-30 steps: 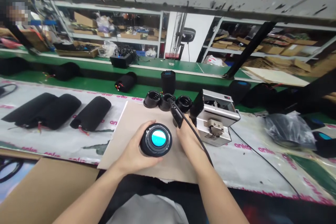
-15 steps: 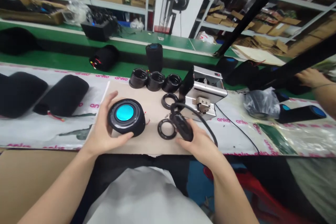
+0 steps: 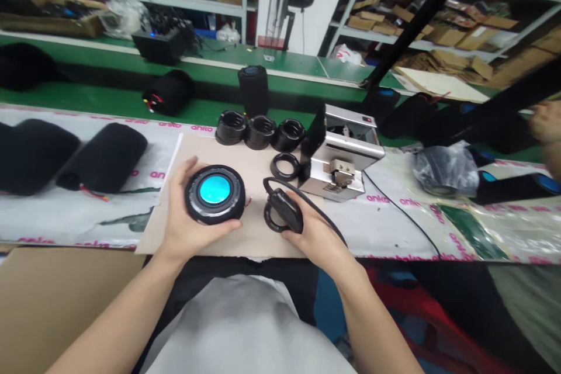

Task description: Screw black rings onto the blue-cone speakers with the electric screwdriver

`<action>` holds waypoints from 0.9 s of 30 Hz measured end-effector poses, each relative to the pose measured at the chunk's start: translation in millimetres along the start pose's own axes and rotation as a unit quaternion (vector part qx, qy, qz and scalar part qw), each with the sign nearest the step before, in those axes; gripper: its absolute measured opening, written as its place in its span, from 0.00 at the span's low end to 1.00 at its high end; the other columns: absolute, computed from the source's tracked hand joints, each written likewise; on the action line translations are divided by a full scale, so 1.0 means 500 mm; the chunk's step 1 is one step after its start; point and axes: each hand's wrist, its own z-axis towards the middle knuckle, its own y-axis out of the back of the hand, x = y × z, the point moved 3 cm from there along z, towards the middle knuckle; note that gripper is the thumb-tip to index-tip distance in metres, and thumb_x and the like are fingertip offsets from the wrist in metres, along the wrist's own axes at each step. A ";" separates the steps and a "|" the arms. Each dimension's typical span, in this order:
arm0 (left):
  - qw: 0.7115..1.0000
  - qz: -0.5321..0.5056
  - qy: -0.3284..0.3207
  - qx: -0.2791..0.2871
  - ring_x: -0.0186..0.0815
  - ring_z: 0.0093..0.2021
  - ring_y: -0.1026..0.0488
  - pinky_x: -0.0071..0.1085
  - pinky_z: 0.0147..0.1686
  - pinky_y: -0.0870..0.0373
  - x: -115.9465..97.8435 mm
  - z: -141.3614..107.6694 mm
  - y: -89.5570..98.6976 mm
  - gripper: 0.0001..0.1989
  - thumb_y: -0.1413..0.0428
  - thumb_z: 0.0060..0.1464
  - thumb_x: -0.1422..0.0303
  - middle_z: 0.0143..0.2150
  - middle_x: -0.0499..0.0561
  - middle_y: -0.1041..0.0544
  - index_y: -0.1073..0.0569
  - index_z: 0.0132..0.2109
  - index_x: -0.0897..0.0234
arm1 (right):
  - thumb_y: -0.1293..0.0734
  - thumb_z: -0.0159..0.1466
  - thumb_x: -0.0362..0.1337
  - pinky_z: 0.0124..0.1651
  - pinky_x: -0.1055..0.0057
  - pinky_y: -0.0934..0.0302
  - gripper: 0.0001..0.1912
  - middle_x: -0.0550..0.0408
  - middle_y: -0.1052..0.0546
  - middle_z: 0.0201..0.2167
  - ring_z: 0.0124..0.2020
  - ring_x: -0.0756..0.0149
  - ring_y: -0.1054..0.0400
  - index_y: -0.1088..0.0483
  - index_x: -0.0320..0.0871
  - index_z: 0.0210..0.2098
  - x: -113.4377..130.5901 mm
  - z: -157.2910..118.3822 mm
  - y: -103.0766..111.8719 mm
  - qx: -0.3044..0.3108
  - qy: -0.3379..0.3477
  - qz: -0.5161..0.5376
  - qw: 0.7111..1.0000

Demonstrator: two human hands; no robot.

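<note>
Though blurry, left hand (image 3: pixel 184 228) snug around glossy-rimmed cylinder (image 3: pixel 214 193), right hand (image 3: pixel 316 236) around smooth, perhaps plastic, handpiece (image 3: pixel 286 209).

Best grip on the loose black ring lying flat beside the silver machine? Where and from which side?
Pinch the left part of the black ring's band, fingers coming down from above and slightly left: one inside the open centre, one outside. It lies flat, so its low rim offers little to a sideways grab, and its right edge sits close against the silver machine.
</note>
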 end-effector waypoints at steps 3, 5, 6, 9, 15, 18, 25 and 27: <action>0.999 0.031 0.017 -0.003 0.55 0.65 0.26 0.50 0.65 0.26 -0.015 -0.006 0.002 0.49 0.27 0.46 0.46 0.65 0.60 0.29 0.37 0.69 0.56 | 0.31 0.65 0.36 0.67 0.50 0.37 0.31 0.48 0.29 0.67 0.64 0.45 0.30 0.35 0.51 0.67 0.001 -0.002 -0.024 -0.009 -0.012 -0.028 0.999; 0.999 0.041 0.034 0.004 0.54 0.65 0.26 0.48 0.64 0.25 -0.027 -0.009 0.004 0.47 0.26 0.47 0.51 0.65 0.59 0.28 0.36 0.68 0.57 | 0.30 0.66 0.45 0.68 0.44 0.39 0.29 0.43 0.33 0.68 0.66 0.39 0.33 0.34 0.47 0.65 0.002 -0.009 -0.030 -0.031 -0.030 -0.041 0.998; 0.998 0.044 0.040 0.005 0.53 0.65 0.25 0.47 0.64 0.25 -0.033 -0.009 0.006 0.47 0.26 0.47 0.53 0.65 0.59 0.27 0.36 0.68 0.57 | 0.29 0.66 0.49 0.68 0.43 0.39 0.30 0.42 0.33 0.68 0.66 0.38 0.33 0.34 0.47 0.64 0.003 -0.014 -0.029 -0.040 -0.040 -0.044 0.997; 0.998 0.051 0.035 -0.002 0.52 0.65 0.25 0.46 0.64 0.25 -0.043 -0.006 0.017 0.44 0.26 0.47 0.58 0.65 0.59 0.25 0.34 0.67 0.59 | 0.25 0.62 0.51 0.64 0.48 0.34 0.35 0.45 0.25 0.60 0.63 0.41 0.30 0.34 0.49 0.64 0.007 -0.030 -0.006 -0.033 -0.061 -0.036 0.997; 0.998 0.030 0.007 0.052 0.55 0.66 0.25 0.51 0.67 0.28 -0.015 0.022 0.034 0.45 0.26 0.42 0.59 0.65 0.58 0.24 0.32 0.66 0.58 | 0.24 0.59 0.37 0.74 0.57 0.45 0.47 0.52 0.33 0.72 0.72 0.54 0.38 0.44 0.52 0.73 0.006 -0.025 0.039 0.072 -0.001 0.006 0.997; 0.996 -0.007 -0.016 0.093 0.56 0.65 0.25 0.52 0.68 0.28 -0.002 0.039 0.033 0.46 0.25 0.42 0.59 0.65 0.60 0.24 0.32 0.66 0.60 | 0.27 0.59 0.30 0.74 0.60 0.44 0.47 0.55 0.32 0.71 0.71 0.58 0.36 0.44 0.53 0.74 0.008 -0.004 0.027 0.098 0.037 0.006 0.995; 0.987 -0.061 0.002 0.150 0.58 0.68 0.28 0.52 0.68 0.30 0.011 0.045 0.030 0.51 0.25 0.44 0.56 0.68 0.65 0.27 0.36 0.71 0.61 | 0.20 0.55 0.38 0.70 0.47 0.39 0.46 0.44 0.28 0.66 0.67 0.43 0.33 0.37 0.45 0.69 -0.002 0.017 -0.006 0.040 -0.002 -0.005 0.999; 0.989 -0.050 0.007 0.135 0.59 0.70 0.30 0.54 0.69 0.31 0.016 0.036 0.029 0.54 0.25 0.44 0.54 0.71 0.66 0.30 0.39 0.73 0.61 | 0.19 0.54 0.39 0.71 0.50 0.40 0.47 0.45 0.30 0.68 0.69 0.44 0.35 0.38 0.46 0.69 -0.012 0.013 0.001 0.029 0.002 0.003 1.000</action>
